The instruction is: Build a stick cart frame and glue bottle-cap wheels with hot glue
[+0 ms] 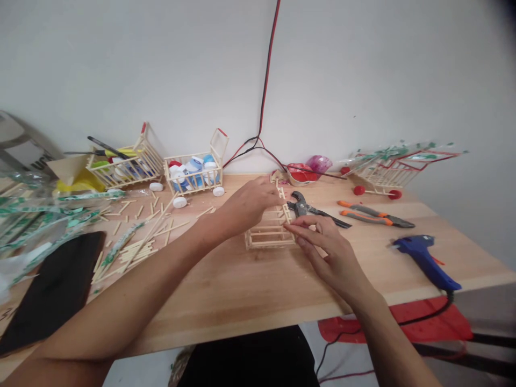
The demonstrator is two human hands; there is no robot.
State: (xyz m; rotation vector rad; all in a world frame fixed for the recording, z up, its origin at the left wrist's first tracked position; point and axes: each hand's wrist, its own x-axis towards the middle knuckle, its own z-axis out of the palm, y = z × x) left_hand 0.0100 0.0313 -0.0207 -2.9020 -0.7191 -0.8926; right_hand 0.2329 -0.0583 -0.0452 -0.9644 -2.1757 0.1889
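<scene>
A small open frame of thin wooden sticks (268, 232) rests on the wooden table (250, 290) at the middle. My left hand (248, 204) curls over its far top edge, fingers closed on the upright sticks. My right hand (326, 250) sits at the frame's near right corner, thumb and forefinger pinched on a stick end there. Dark pliers (310, 208) lie just behind the frame, between the two hands.
Orange-handled pliers (373, 213) and a blue glue gun (425, 260) lie to the right. Two stick carts holding bottle caps (193, 169) stand at the back left, another cart (382, 172) at the back right. Loose sticks (133, 242) and a black pad (52, 285) lie left.
</scene>
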